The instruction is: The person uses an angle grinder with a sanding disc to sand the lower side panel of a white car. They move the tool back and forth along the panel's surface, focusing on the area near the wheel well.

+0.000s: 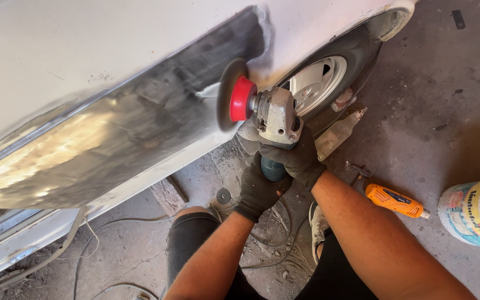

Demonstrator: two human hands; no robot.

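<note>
While the sun bounces off the left end of it, the white car body panel (84, 61) fills the top left, with a big strip ground down to bare shiny metal (101, 139) running along its lower half, and some loose wires (84, 233) trail on the concrete floor (429, 133) under the sill. Moving right, the angle grinder (268, 119) sits pretty much dead centre, its dark disc with the red backing pad (242, 99) pressed flat against the bare metal right where the sanded strip ends. Left hand (259, 189), in a dark work glove, is wrapped tight around the blue-green rear body of the grinder from below, and the right hand (295, 158), gloved too, is clamped over the grey gear head just above it, so both are closed firmly on the tool. Behind the grinder there's the rear wheel (320, 80) with a pale hubcap, and a clear plastic bottle (337, 133) lies beside the tyre. Further right an orange rotary tool (395, 201) lies on the floor, and a white plastic bucket (476, 211) sits at the far right edge.
</note>
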